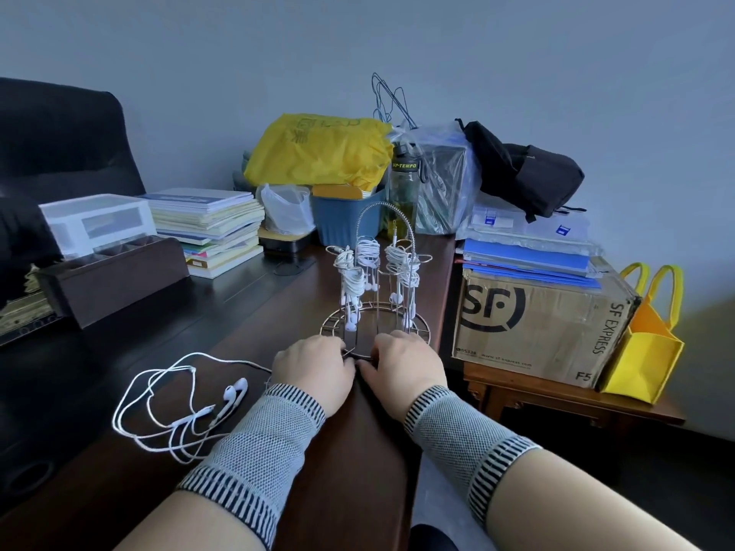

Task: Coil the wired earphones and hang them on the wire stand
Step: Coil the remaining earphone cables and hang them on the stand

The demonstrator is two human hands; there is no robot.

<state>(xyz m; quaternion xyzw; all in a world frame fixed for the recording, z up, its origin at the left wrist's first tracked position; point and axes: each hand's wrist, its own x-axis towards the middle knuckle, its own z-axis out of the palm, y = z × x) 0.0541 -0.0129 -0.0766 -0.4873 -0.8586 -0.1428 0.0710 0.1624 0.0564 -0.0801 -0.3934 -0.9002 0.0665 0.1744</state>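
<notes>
Loose earphones [179, 403] lie uncoiled on the desk [246, 312], just left of the left hand [314, 369]. Both hands, left and right hand [407, 367], curl their fingers onto the near rim of the stand [376, 288], where coiled sets [360, 272] hang.

Head view, looking forward-down, close over desk [302, 296].

An office: a dark worktop [254, 312] with stacked books [207, 224] at its far edge, a black leather chair [59, 145], blue folders [529, 260] on a courier carton [537, 324].
</notes>
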